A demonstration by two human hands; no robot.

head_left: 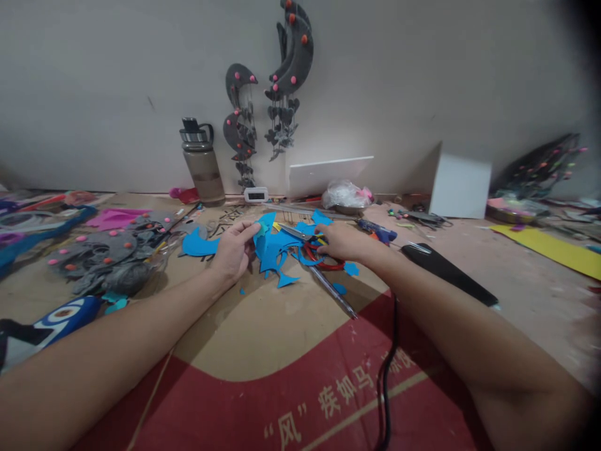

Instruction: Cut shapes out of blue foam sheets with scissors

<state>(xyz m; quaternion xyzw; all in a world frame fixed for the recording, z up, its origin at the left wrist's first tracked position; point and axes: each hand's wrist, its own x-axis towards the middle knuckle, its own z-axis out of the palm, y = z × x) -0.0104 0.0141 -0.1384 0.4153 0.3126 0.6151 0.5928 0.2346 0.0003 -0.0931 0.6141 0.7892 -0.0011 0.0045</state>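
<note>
My left hand (235, 250) is closed, pinching a piece of blue felt or paper (267, 241) between thumb and fingers. A smaller teal piece lies against it under the thumb. My right hand (335, 241) is closed on a pair of scissors (295, 232), whose blades point left toward the blue piece. Around and beneath both hands lie several blue offcuts, among them a curved piece (200, 243) on the left and a small flower-like shape (351, 269) on the right. Red loops (331, 265) show under my right hand, partly hidden. Below them lies a slim pen-like stick (333, 291).
A printed cardboard sheet (244, 351) covers the work surface, with a black cable (387, 369) across it. Behind stand a water bottle (203, 169) and a small digital display (256, 195). A glue gun (378, 232) lies right, grey felt pieces (113, 250) left.
</note>
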